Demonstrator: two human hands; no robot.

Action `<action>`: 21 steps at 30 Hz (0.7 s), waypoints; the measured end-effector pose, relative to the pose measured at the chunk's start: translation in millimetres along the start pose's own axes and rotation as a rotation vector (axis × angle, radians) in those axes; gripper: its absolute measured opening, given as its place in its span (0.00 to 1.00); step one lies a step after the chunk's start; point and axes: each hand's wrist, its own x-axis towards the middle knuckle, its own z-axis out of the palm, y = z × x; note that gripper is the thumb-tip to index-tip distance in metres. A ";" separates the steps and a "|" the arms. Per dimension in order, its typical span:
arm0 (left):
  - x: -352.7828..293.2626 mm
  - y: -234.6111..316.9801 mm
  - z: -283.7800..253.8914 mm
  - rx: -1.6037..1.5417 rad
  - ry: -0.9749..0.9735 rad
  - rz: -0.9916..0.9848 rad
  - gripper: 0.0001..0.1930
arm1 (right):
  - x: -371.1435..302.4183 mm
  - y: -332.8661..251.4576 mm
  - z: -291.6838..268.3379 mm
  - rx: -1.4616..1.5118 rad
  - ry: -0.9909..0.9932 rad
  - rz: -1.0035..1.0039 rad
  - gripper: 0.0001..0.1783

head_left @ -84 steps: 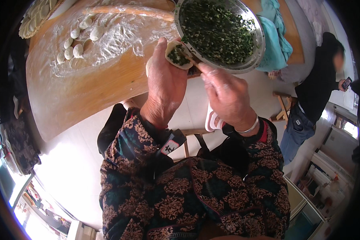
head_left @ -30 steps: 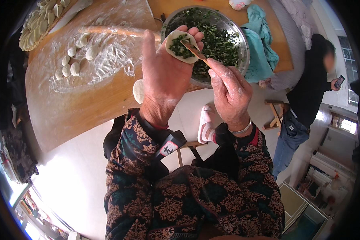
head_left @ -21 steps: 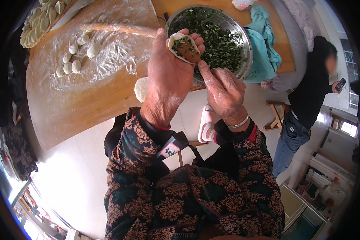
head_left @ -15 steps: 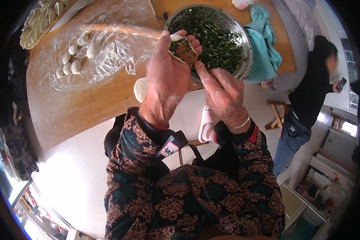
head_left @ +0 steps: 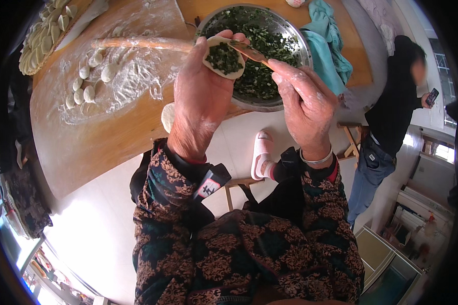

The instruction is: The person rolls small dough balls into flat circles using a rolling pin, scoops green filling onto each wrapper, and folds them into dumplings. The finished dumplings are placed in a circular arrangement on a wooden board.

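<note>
Cupped in my left hand [head_left: 201,96] is a round dumpling wrapper [head_left: 234,75] with chopped green filling [head_left: 222,58] spread over its middle. My right hand [head_left: 308,104] pinches the handle of a small flat wooden spatula [head_left: 249,52], its blade tip at the wrapper's upper right edge. Bits of green cling to the blade. Just beyond both hands stands a wide metal bowl [head_left: 309,57] of the same chopped green filling [head_left: 262,84]. A floured rolling pin [head_left: 140,44] lies left of the bowl, its right end behind my left hand.
Several small dough pieces [head_left: 89,94] lie on the floured board [head_left: 86,152] at left. A flat dough round [head_left: 167,118] sits at its near edge. Shaped dumplings fill a tray [head_left: 24,70] at far left. A teal cloth [head_left: 320,48] lies right of the bowl. A person [head_left: 392,96] stands at right by a wooden stool [head_left: 350,140].
The spatula has come up off the middle of the wrapper to its edge, and my right hand has moved right. The wrapper lies flatter, its filling in plain sight. The view has shifted slightly.
</note>
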 end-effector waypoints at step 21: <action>8.4 0.5 -1.8 -0.056 0.003 -0.013 0.24 | -4.4 13.3 -26.0 -0.514 -0.261 0.037 0.12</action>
